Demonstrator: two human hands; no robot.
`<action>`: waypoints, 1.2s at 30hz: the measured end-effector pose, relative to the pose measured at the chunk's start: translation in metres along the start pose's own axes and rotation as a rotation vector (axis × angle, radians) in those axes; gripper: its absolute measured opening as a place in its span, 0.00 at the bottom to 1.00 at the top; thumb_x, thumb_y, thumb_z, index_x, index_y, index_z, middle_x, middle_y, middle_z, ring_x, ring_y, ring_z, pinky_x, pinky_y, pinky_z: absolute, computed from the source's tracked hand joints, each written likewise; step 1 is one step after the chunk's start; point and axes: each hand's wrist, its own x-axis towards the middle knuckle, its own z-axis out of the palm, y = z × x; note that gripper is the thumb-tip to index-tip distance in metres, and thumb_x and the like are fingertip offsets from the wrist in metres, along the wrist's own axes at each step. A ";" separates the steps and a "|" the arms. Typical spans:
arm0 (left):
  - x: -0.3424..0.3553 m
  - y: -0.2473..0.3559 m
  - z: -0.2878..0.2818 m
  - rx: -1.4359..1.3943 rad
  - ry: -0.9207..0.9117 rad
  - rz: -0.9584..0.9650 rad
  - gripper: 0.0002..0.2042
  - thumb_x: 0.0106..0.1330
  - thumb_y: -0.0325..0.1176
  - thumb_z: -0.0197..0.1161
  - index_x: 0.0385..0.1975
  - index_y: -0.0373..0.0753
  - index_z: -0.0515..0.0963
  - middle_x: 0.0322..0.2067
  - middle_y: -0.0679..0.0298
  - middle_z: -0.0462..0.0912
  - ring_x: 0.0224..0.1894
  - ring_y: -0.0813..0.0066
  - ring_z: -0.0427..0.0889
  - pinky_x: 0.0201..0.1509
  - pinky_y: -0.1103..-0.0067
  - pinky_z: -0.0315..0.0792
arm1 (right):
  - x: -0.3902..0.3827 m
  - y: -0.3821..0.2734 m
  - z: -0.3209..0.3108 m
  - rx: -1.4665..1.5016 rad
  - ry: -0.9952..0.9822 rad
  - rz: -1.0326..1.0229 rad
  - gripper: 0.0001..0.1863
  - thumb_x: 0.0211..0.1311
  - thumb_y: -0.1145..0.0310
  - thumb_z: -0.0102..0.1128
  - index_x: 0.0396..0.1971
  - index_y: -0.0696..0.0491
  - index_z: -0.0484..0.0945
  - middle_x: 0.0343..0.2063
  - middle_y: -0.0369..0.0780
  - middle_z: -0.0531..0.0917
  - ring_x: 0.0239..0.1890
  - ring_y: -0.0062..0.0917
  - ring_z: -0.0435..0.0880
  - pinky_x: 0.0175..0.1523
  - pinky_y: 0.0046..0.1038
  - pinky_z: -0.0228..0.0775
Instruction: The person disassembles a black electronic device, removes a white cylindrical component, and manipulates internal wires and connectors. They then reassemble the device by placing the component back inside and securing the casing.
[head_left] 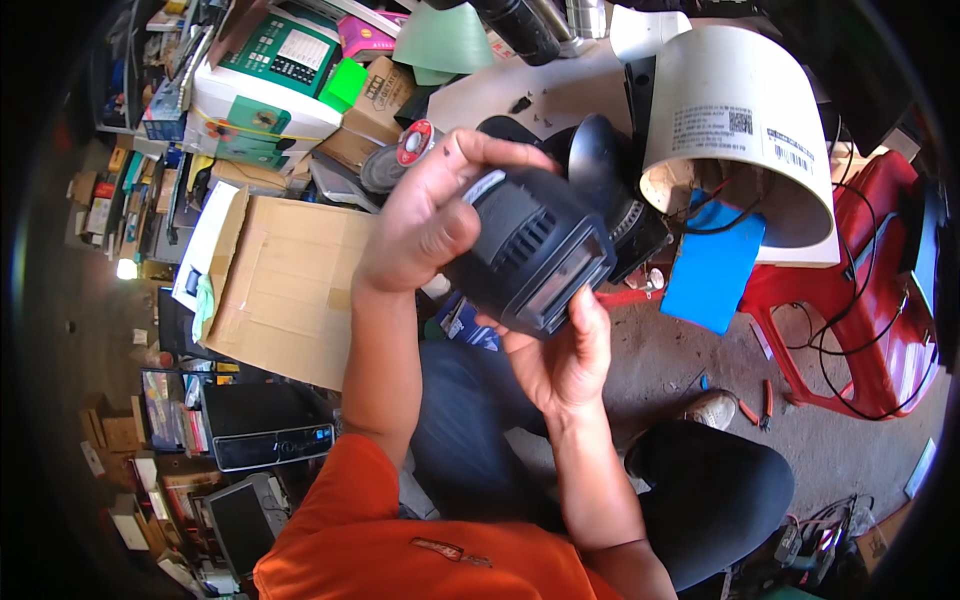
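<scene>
A rounded black plastic appliance housing [530, 250] is held up in front of me between both hands. It has a row of vent slots on one side and a recessed rectangular window facing lower right. My left hand [430, 215] wraps its upper left side, thumb against the body and fingers over the top. From below, my right hand [565, 360] grips the lower edge, its thumb by the window and the other fingers mostly hidden underneath. Just behind the housing are a shiny dark rounded part [593, 150] and other black parts.
A large white cylindrical shell [740, 110] with wires inside lies at the right, near a blue sheet [712, 265] and a red plastic stool [850, 300]. Flattened cardboard [290, 280] lies left. Red-handled pliers [765, 405] are on the floor. Boxes [265, 120] crowd the back left.
</scene>
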 end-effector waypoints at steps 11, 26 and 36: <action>-0.033 0.030 0.009 0.567 0.079 -0.145 0.43 0.43 0.34 0.81 0.62 0.36 0.64 0.54 0.62 0.72 0.59 0.73 0.69 0.64 0.76 0.63 | 0.006 0.009 -0.010 -0.185 0.072 -0.022 0.38 0.51 0.67 0.71 0.62 0.60 0.65 0.53 0.42 0.78 0.55 0.30 0.78 0.64 0.31 0.65; -0.061 -0.008 0.016 0.453 0.239 -0.030 0.53 0.34 0.29 0.82 0.66 0.35 0.58 0.62 0.57 0.67 0.65 0.66 0.67 0.68 0.71 0.61 | 0.012 -0.011 -0.030 -0.237 -0.075 0.063 0.41 0.48 0.78 0.73 0.64 0.63 0.63 0.61 0.43 0.70 0.64 0.31 0.67 0.67 0.30 0.57; -0.069 -0.020 0.040 0.813 0.392 0.170 0.52 0.35 0.32 0.83 0.64 0.33 0.58 0.62 0.49 0.64 0.65 0.57 0.66 0.68 0.67 0.63 | 0.012 -0.005 -0.057 -0.131 -0.105 0.049 0.36 0.57 0.74 0.69 0.64 0.63 0.64 0.59 0.43 0.75 0.60 0.27 0.74 0.65 0.28 0.63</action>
